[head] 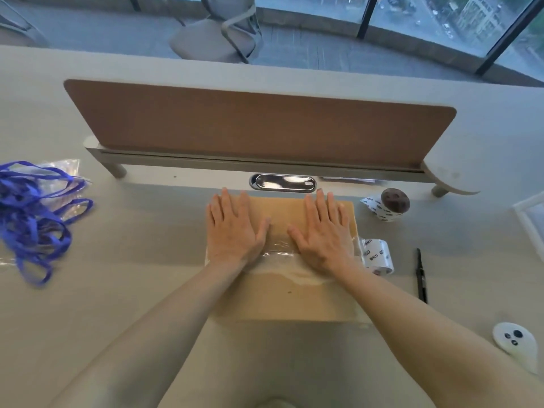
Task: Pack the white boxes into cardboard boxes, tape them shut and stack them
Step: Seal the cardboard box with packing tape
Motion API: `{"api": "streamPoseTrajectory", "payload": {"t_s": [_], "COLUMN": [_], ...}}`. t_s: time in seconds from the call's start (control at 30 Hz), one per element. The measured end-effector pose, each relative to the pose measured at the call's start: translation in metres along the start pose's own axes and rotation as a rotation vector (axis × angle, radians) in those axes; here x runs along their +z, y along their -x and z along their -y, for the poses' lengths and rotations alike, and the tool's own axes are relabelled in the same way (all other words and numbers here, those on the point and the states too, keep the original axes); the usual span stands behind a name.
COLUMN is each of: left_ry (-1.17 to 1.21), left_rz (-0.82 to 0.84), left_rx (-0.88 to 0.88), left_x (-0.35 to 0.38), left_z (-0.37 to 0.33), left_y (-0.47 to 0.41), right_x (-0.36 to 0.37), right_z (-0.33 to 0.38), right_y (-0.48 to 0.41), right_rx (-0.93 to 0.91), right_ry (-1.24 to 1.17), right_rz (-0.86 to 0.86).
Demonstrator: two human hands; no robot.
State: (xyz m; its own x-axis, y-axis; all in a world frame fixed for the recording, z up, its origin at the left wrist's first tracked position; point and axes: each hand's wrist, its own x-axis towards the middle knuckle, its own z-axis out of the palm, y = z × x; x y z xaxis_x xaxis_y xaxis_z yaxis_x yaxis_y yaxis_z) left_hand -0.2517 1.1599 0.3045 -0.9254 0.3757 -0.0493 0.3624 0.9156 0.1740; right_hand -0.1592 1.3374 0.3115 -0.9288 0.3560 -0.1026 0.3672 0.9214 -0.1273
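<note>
Lying closed on the desk [141, 290], straight ahead of the person, is the box [279, 298], with a strip of clear tape [278, 251] running side to side across its top. Both hands lie flat on it, palms down, fingers straight and spread, pointing away from the body. The left hand [232, 231] covers the box's left part and the right hand [323, 234] its right part, thumbs turned toward each other with a gap between, heels of both palms on the tape. Both forearms reach forward, bare. A tape roll [379, 256] sits at the box's right edge, a thin black tool [421, 278] just beyond it. A second roll [379, 209] lies farther back. Blue straps [32, 213] are heaped well apart on the left. A brown divider [259, 128] stands behind the box
</note>
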Motion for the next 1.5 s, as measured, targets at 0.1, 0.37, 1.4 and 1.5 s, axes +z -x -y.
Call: {"api": "streamPoseTrajectory", "payload": {"t_s": [0.1, 0.37, 1.4, 1.5], "left_ry": [0.03, 0.105, 0.453, 0.206], "left_rz": [-0.062, -0.18, -0.262, -0.275], "left_rx": [0.049, 0.094, 0.078, 0.113], "left_x": [-0.001, 0.003, 0.025, 0.021], "left_z": [0.003, 0.007, -0.13, -0.145], "left_y": [0.003, 0.002, 0.014, 0.017], "right_x": [-0.001, -0.007, -0.021, -0.014], "right_z": [-0.003, -0.037, -0.215, -0.217], "right_y": [0.003, -0.005, 0.036, 0.034], "right_rx": [-0.048, -0.016, -0.327, -0.367], "right_ry": [-0.041, -0.026, -0.308, -0.334], "right_rz": [0.005, -0.068, 0.4, 0.329]}}
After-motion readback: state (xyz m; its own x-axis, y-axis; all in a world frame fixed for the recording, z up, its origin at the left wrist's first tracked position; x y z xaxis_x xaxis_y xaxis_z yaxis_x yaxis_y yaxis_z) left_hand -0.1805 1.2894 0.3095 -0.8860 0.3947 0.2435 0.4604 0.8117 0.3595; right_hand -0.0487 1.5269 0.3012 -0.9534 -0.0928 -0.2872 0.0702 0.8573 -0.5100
